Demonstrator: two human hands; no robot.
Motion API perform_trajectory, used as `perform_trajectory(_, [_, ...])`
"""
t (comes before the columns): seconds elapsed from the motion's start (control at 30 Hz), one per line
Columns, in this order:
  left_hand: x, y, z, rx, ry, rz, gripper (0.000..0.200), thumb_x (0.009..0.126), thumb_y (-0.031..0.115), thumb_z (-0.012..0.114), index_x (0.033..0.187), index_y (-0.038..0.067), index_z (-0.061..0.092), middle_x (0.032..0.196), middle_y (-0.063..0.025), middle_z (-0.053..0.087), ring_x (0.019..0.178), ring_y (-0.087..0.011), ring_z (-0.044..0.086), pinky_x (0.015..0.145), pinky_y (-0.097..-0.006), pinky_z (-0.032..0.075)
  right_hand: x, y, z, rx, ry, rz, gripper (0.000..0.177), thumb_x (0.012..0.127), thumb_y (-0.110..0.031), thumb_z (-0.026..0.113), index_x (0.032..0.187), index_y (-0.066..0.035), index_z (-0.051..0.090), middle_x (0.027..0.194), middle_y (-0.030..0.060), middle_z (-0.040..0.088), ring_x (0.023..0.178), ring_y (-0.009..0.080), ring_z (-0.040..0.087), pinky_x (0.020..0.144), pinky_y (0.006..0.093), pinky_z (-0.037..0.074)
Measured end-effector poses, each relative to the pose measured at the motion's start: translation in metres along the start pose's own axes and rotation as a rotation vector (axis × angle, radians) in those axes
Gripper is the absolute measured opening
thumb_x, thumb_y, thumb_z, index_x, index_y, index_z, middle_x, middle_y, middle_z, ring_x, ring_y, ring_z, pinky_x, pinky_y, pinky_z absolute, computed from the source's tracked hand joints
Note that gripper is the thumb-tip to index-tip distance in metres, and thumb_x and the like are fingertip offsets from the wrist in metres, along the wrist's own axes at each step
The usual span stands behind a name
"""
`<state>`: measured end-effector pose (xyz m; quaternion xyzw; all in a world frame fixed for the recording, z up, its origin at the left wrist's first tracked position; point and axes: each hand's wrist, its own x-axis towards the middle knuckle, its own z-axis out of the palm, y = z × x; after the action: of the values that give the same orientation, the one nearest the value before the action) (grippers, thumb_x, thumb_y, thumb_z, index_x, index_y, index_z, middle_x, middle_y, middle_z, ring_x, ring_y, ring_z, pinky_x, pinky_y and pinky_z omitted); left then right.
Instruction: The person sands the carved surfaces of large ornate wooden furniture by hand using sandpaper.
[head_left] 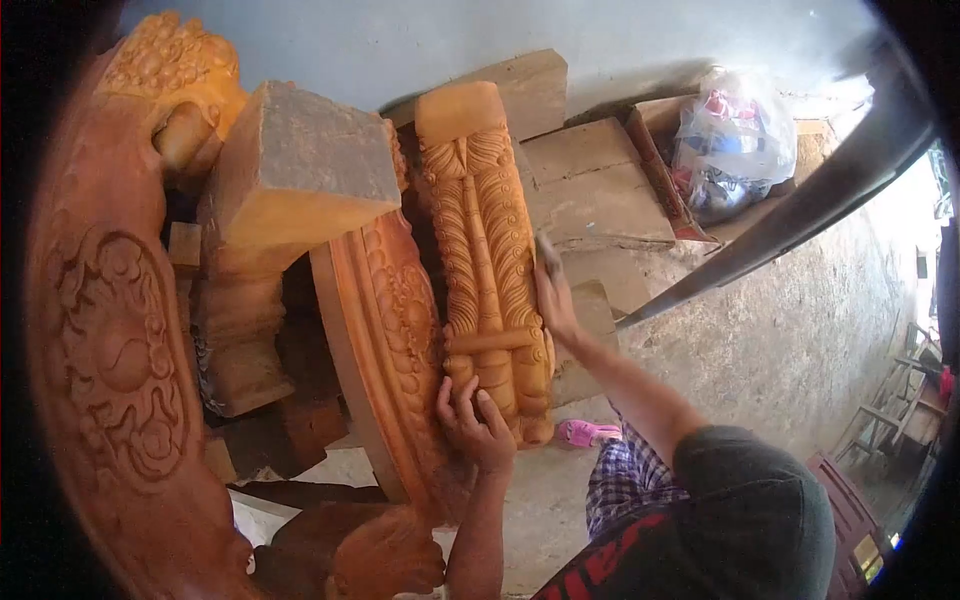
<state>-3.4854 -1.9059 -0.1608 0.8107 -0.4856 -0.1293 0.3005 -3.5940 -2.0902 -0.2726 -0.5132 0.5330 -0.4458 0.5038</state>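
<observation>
A long carved wooden piece (490,290), orange-brown with leaf-like grooves, a central rod and a cross bar, lies lengthwise in front of me. My left hand (475,425) rests on its lower left end with the fingers spread. Against its right edge, my right hand (556,300) is closed around a small grey piece (546,252) at the fingertips, whose kind I cannot make out. Directly left of the carved piece stands a curved carved rail (385,320) in reddish wood.
A large carved curved beam (120,340) and a thick wooden leg block (310,165) fill the left. Boards (590,180) lie behind, beside a box (660,170) with a plastic bag (735,145). A dark bar (770,220) slants across the right.
</observation>
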Motion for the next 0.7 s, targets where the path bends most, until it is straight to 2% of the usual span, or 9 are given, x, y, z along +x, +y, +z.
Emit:
perform_trajectory(0.03, [0.001, 0.000, 0.002, -0.046, 0.002, -0.008, 0.031, 0.101, 0.022, 0.047, 0.117, -0.001, 0.061, 0.135, -0.0248, 0.043, 0.124, -0.0385, 0.047, 0.104, -0.0481, 0.037, 0.038, 0.002, 0.012, 0.030, 0.021, -0.066, 0.055, 0.106, -0.031, 0.036, 0.152, -0.002, 0.026, 0.157, 0.0195, 0.029, 0.146, 0.0325, 0.024, 0.119, 0.0409, 0.020])
perform_trajectory(0.17, [0.004, 0.004, -0.002, -0.069, -0.028, -0.091, 0.032, 0.102, 0.023, 0.047, 0.118, -0.001, 0.060, 0.137, -0.0249, 0.042, 0.126, -0.0380, 0.045, 0.106, -0.0477, 0.036, 0.212, -0.009, 0.035, 0.017, 0.182, -0.209, 0.058, 0.104, -0.035, 0.035, 0.151, -0.003, 0.027, 0.155, 0.0194, 0.031, 0.141, 0.0374, 0.032, 0.114, 0.0401, 0.027])
perform_trajectory(0.23, [0.004, 0.002, -0.001, -0.051, -0.068, -0.076, 0.038, 0.105, 0.030, 0.040, 0.120, 0.000, 0.057, 0.141, -0.0235, 0.036, 0.129, -0.0388, 0.040, 0.108, -0.0499, 0.032, 0.247, -0.008, 0.034, 0.218, -0.036, 0.042, 0.058, 0.104, -0.038, 0.037, 0.150, -0.005, 0.030, 0.153, 0.0181, 0.033, 0.138, 0.0370, 0.035, 0.113, 0.0398, 0.028])
perform_trajectory(0.37, [0.003, -0.003, 0.002, -0.085, -0.062, -0.088, 0.038, 0.104, 0.031, 0.042, 0.120, 0.000, 0.057, 0.141, -0.0238, 0.036, 0.130, -0.0388, 0.038, 0.108, -0.0496, 0.031, 0.230, 0.036, 0.032, 0.333, -0.070, -0.030, 0.064, 0.103, -0.052, 0.036, 0.141, -0.001, 0.042, 0.136, 0.0136, 0.051, 0.120, 0.0233, 0.049, 0.099, 0.0364, 0.041])
perform_trajectory(0.43, [0.006, -0.003, 0.006, -0.075, -0.059, -0.087, 0.037, 0.104, 0.031, 0.042, 0.120, 0.001, 0.057, 0.142, -0.0236, 0.036, 0.131, -0.0386, 0.038, 0.109, -0.0488, 0.030, 0.228, 0.124, 0.030, 0.238, -0.137, -0.079, 0.066, 0.103, -0.053, 0.036, 0.142, -0.001, 0.041, 0.137, 0.0143, 0.050, 0.120, 0.0236, 0.049, 0.099, 0.0363, 0.041])
perform_trajectory(0.53, [0.007, -0.002, 0.007, -0.057, -0.003, -0.055, 0.030, 0.100, 0.021, 0.049, 0.117, -0.001, 0.061, 0.137, -0.0245, 0.042, 0.127, -0.0383, 0.044, 0.107, -0.0469, 0.034, 0.155, 0.038, 0.010, 0.335, -0.209, 0.221, 0.068, 0.103, -0.053, 0.038, 0.145, 0.000, 0.038, 0.141, 0.0153, 0.047, 0.127, 0.0253, 0.044, 0.105, 0.0377, 0.037])
perform_trajectory(0.6, [0.006, -0.002, 0.009, -0.069, 0.009, -0.053, 0.030, 0.100, 0.021, 0.049, 0.117, -0.001, 0.061, 0.136, -0.0242, 0.043, 0.126, -0.0381, 0.045, 0.107, -0.0469, 0.035, 0.127, 0.069, 0.007, 0.253, -0.259, 0.152, 0.066, 0.104, -0.049, 0.036, 0.150, -0.002, 0.032, 0.147, 0.0160, 0.042, 0.134, 0.0266, 0.039, 0.110, 0.0385, 0.033])
perform_trajectory(0.67, [0.005, -0.002, 0.010, -0.080, 0.019, -0.048, 0.030, 0.100, 0.021, 0.050, 0.116, -0.001, 0.061, 0.135, -0.0238, 0.044, 0.126, -0.0380, 0.046, 0.106, -0.0469, 0.035, 0.082, 0.112, -0.001, 0.154, -0.360, -0.113, 0.061, 0.107, -0.043, 0.029, 0.153, -0.002, 0.025, 0.150, 0.0168, 0.038, 0.138, 0.0284, 0.035, 0.114, 0.0400, 0.029])
perform_trajectory(0.7, [0.005, -0.001, 0.009, -0.059, 0.027, -0.036, 0.030, 0.100, 0.021, 0.049, 0.116, -0.001, 0.061, 0.135, -0.0237, 0.045, 0.125, -0.0380, 0.047, 0.105, -0.0467, 0.036, 0.057, 0.110, 0.000, 0.202, -0.332, -0.022, 0.062, 0.107, -0.043, 0.029, 0.153, -0.002, 0.024, 0.152, 0.0168, 0.035, 0.140, 0.0287, 0.031, 0.116, 0.0403, 0.026])
